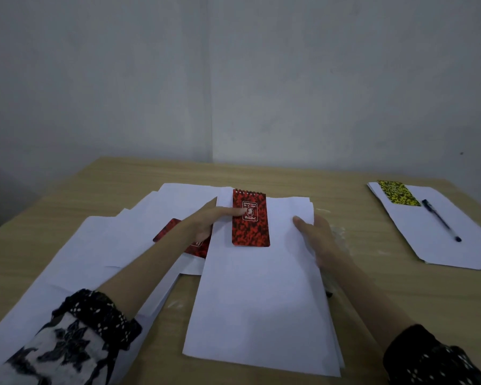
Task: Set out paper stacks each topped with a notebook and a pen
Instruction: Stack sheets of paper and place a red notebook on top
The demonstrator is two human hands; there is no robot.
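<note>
Centre stack: a neat pile of white paper (261, 295) fills the lower middle of the frame on the wooden surface (386, 295).
Red notebook: a spiral-topped pad (250, 218) lies flat on the pile's upper left part.
Left hand (206, 222): grip loose, one fingertip touching the red notebook's cover (nothing clasped).
Right hand (318, 234): grip wrapped on the pile's right edge, thumb on top of the sheets.
Second red notebook (178, 240): left of centre, partly hidden under the left hand.
Loose sheets (95, 251): fanned over the left side of the frame.
Right stack (439, 240): at the right edge, topped by a yellow notebook (399, 193) and a pen (440, 220).
</note>
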